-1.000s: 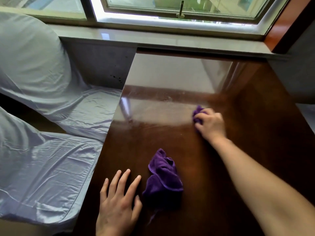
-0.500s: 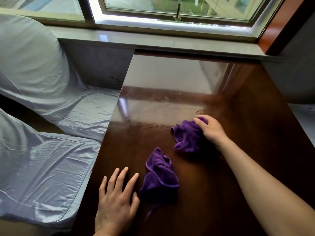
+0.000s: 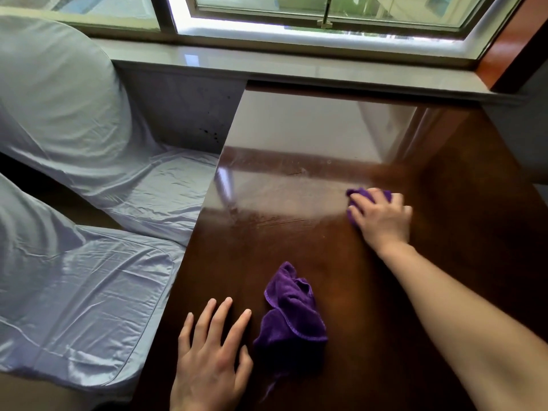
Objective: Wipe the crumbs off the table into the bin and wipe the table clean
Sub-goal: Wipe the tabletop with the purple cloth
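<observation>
You are looking down at a glossy dark wooden table (image 3: 444,292) that is butting against a window sill (image 3: 296,72), with pale-covered chairs (image 3: 74,262) sitting along its left edge. Your right hand (image 3: 382,216) is reaching out over the middle of the table, its fingers curling down onto a purple cloth (image 3: 360,193) that is bunching under the palm, with only a little of it peeking out beyond the fingers. Your left hand (image 3: 210,360) is lying flat near the front edge, fingers spreading, holding nothing. A second purple cloth (image 3: 292,315) is sitting crumpled just beside that hand, not touching it. Pale streaks (image 3: 281,179) are showing on the shine toward the window; whether these are crumbs or smears is too faint to tell. No bin is appearing anywhere in view.

To wipe well here, you are probably best keeping the palm pressing flat, opening the cloth wider so more of it is meeting the wood, overlapping each pass, and working the streaky band toward one edge while the left hand is bracing you
</observation>
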### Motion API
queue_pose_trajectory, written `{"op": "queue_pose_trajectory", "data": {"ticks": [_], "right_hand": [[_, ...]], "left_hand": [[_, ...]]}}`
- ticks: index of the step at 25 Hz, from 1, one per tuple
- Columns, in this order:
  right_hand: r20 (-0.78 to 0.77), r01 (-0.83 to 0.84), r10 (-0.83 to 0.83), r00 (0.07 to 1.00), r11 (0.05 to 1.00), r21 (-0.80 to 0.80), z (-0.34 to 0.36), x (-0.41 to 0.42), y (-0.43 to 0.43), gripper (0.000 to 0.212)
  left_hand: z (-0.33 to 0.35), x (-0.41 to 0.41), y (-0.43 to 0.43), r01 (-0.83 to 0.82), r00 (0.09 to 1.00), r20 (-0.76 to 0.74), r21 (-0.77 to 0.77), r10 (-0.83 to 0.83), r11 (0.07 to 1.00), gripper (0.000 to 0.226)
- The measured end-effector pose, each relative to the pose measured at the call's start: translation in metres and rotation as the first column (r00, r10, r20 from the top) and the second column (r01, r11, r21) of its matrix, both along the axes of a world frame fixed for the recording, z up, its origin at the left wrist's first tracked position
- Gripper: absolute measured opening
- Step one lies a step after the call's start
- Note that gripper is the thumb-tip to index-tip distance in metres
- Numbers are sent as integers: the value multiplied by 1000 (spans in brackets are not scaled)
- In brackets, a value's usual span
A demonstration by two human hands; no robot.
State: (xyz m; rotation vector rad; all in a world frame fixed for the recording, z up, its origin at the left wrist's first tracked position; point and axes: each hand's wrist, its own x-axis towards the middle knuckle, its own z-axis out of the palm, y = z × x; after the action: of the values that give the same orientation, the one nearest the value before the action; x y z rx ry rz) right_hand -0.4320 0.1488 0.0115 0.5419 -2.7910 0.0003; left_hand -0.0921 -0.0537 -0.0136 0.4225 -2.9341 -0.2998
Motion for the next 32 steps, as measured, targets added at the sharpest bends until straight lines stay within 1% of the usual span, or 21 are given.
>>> {"op": "queue_pose_trajectory", "data": {"ticks": [2, 4, 5, 6, 7, 8, 9, 10, 11, 12, 13, 15, 16, 19, 22, 24, 26, 28, 29, 30, 32], "right_hand": [[122, 213, -200, 972, 972, -98, 3, -10, -23, 32], [147, 237, -214, 966, 958, -161, 4, 5, -58, 31], [160, 175, -148, 976, 969, -176, 6, 19, -82, 31], [157, 54, -24, 987, 981, -187, 6, 37, -107, 31], [139, -128, 155, 978, 975, -181, 5, 57, -133, 31], [142, -342, 362, 921, 928, -146, 3, 78, -156, 30], [165, -533, 541, 824, 841, -97, 3, 91, -171, 29], [193, -662, 657, 729, 748, -46, 4, 92, -177, 30], [204, -710, 696, 689, 704, -1, 6, 82, -171, 32], [179, -693, 678, 713, 720, 30, 7, 69, -155, 33], [147, -623, 611, 778, 781, 49, 6, 55, -134, 35], [88, -375, 371, 924, 927, 29, 2, 27, -74, 34], [64, -238, 238, 969, 971, 3, 1, 18, -37, 31], [48, 77, -74, 996, 995, -60, 2, 24, 67, 28], [47, 240, -236, 971, 960, -142, -4, 74, 97, 26], [-5, 166, -170, 985, 966, -198, -15, 119, 79, 28], [-55, -87, 80, 995, 985, -150, -25, 159, 61, 28], [-72, -342, 339, 938, 939, -43, -26, 169, 66, 28], [-74, -378, 377, 923, 926, -6, -21, 159, 73, 29], [-82, -332, 333, 940, 943, 17, -16, 143, 79, 29], [-72, -50, 48, 996, 998, -25, -9, 109, 79, 29]], "left_hand": [[-1, -1, -1, -1, 1000, -5, -20, 1, 1000, 58], [-1, 0, 0, 11, 1000, 9, -17, -11, 1000, 58], [-1, -1, 0, 10, 1000, 9, -16, -10, 1000, 58], [-2, -1, 0, 9, 1000, 7, -22, -9, 1000, 59], [-2, -1, 0, 11, 1000, 5, -24, -11, 1000, 59], [-2, -1, -1, 12, 1000, 1, -15, -12, 1000, 59], [-2, -1, -1, 9, 1000, -10, -6, -9, 1000, 58], [-3, -1, -1, 8, 1000, -18, -1, -8, 1000, 58], [-2, 0, -2, 11, 1000, -19, 6, -11, 1000, 58], [-1, 0, -2, 13, 1000, -16, 16, -13, 1000, 57], [1, 0, -1, 12, 1000, -13, 20, -11, 1000, 57], [0, 0, 0, 14, 1000, 1, 7, -14, 1000, 56], [0, 1, 0, 17, 1000, 12, 4, -17, 1000, 55], [1, 1, -1, 13, 999, 46, 0, -13, 1000, 55], [5, 2, 2, 5, 996, 91, -11, -4, 1000, 55], [7, 1, 3, 1, 995, 103, -19, 1, 1000, 56], [8, 1, 2, 0, 994, 111, -20, 2, 1000, 55], [9, 2, 3, -1, 994, 107, -26, 4, 1000, 55], [9, 3, 5, 4, 994, 110, -35, 0, 999, 55], [9, 3, 7, 9, 993, 114, -43, -4, 999, 55], [7, 3, 6, 13, 993, 114, -49, -7, 999, 56]]}}
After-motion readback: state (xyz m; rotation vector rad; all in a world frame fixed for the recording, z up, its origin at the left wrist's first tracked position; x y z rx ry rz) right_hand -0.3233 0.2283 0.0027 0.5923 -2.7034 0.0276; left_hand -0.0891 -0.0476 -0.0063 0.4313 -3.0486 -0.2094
